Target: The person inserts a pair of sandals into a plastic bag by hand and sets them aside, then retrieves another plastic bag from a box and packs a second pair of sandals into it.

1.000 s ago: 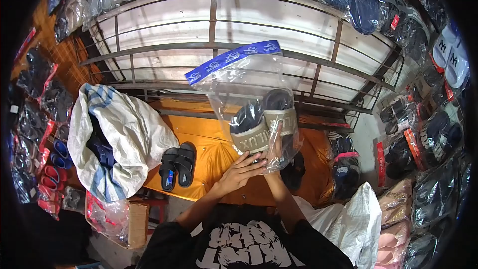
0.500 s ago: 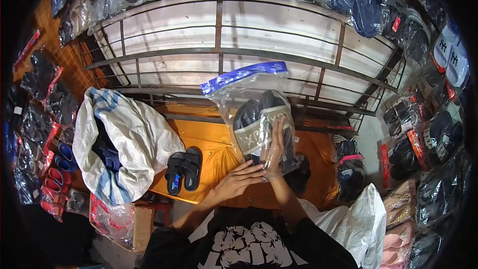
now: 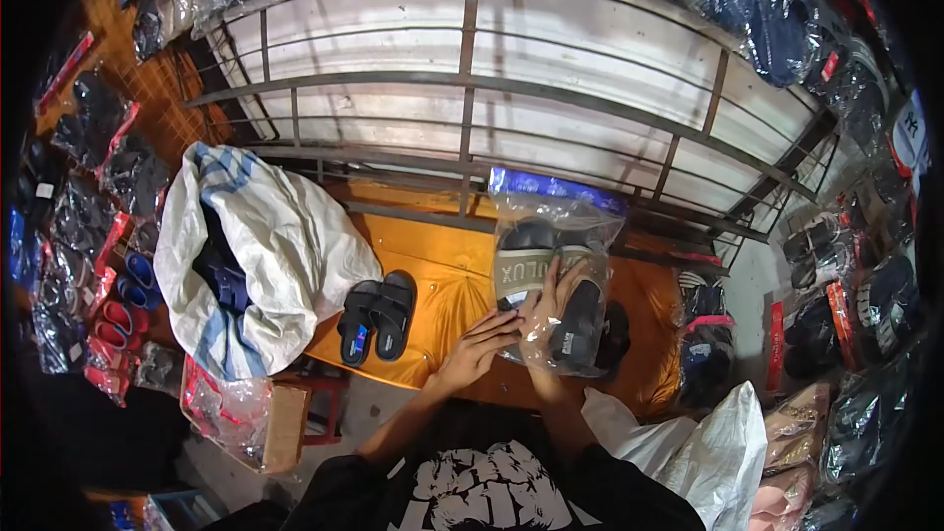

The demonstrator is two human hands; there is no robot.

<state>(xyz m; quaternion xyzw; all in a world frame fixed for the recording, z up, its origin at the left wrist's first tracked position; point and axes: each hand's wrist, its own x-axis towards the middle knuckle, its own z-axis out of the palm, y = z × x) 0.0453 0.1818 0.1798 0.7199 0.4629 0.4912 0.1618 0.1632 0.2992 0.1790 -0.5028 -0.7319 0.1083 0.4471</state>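
A clear plastic bag with a blue header strip [image 3: 560,189] holds a pair of dark slide sandals [image 3: 582,320] with beige lettered straps. My right hand [image 3: 547,310] grips the pair around the straps, fingers bent over them; whether it is inside the bag or on top of it I cannot tell. My left hand [image 3: 482,344] closes its fingertips on the bag's lower left edge, close to the right wrist. Left of my hands, a pair of black two-strap sandals [image 3: 379,318] lies unbagged on the orange cloth [image 3: 438,285]. Another dark sandal [image 3: 615,339] lies partly hidden right of the bag.
A white woven sack [image 3: 285,246] with dark blue footwear inside stands at left. Below it is a cardboard box [image 3: 285,428] of plastic wrap. A metal rack [image 3: 470,88] spans the back. Bagged footwear hangs on both sides, and another white sack [image 3: 723,442] lies at lower right.
The bagged sandals have come down and slightly right, from tilted up to lying flatter over the orange cloth. Both hands have stayed on them. The whole view has shifted a little.
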